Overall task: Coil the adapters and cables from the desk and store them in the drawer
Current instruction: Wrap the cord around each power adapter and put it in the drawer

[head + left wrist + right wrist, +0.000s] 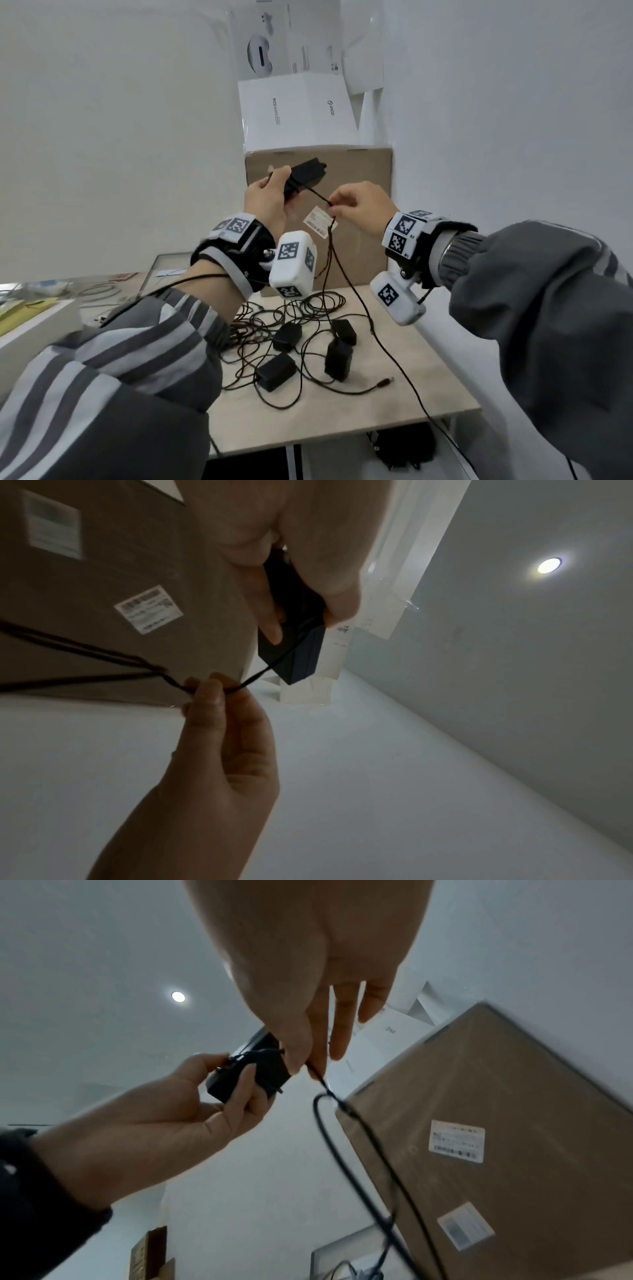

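Note:
My left hand (265, 198) grips a black power adapter (306, 176) raised in front of the cardboard box; the same adapter (296, 645) (246, 1073) shows in both wrist views. Its thin black cable (346, 270) runs right to my right hand (356, 205), which pinches it between thumb and forefinger. From the pinch the cable (356, 1148) hangs down to the desk (394, 404) and over its front edge. Several more black adapters (275, 371) with tangled cables (260, 329) lie on the desk below my hands.
A brown cardboard box (363, 192) stands at the back of the desk with white product boxes (294, 109) stacked on it. White walls close in on the right and left. A white box (30, 329) and clutter sit at far left. A dark bundle (404, 448) lies below the desk edge.

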`<state>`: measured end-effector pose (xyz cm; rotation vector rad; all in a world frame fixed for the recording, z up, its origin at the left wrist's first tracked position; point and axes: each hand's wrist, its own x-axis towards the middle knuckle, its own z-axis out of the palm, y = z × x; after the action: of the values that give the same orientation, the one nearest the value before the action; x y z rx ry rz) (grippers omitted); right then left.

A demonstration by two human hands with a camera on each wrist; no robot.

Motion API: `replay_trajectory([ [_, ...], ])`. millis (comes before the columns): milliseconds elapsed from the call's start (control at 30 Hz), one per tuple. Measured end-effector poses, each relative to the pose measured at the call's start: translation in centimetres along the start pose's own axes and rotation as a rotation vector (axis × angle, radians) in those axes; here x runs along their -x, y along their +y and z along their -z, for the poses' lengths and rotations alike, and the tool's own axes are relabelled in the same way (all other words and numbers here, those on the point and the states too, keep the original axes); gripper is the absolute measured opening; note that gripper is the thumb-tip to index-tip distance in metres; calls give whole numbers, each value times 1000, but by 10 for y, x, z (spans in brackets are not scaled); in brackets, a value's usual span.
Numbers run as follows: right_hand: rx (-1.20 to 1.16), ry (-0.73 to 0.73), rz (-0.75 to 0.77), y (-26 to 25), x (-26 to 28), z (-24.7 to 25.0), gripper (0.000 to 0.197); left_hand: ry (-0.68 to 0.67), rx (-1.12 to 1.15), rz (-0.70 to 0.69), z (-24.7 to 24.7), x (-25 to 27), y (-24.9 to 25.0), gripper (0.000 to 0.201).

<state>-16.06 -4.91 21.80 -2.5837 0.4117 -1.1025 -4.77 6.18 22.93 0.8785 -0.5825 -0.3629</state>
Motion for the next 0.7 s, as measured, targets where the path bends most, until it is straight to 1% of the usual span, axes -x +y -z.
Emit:
replay_trajectory([
  [100, 0, 89, 6, -4, -43, 15, 12, -18, 4, -80, -20, -28, 29, 18],
  [167, 9, 173, -7, -10, -74, 28, 9, -40, 46, -104, -30, -47, 46, 16],
  [233, -133, 204, -16, -16, -97, 40, 3, -51, 94, -110, -35, -62, 56, 15],
  [267, -214, 188, -8, -18, -104, 44, 7, -49, 117, -113, -36, -68, 58, 16],
  [333, -324, 104, 5, -17, -111, 41, 7, -23, 153, -112, -35, -80, 57, 16],
  [400, -408, 29, -4, -13, -108, 28, 4, 4, 187, -102, -30, -89, 49, 17],
  [433, -444, 9, -13, -9, -105, 19, 7, 8, 211, -96, -27, -94, 44, 17],
  [567, -468, -70, -16, 13, -89, -15, 17, -53, 249, -65, -14, -106, 16, 21],
  [633, -466, -124, -13, 22, -80, -30, 19, -82, 220, -23, -10, -109, 2, 25],
  [700, -468, -170, -15, 29, -72, -43, 18, -99, 134, 30, -6, -106, -10, 31],
])
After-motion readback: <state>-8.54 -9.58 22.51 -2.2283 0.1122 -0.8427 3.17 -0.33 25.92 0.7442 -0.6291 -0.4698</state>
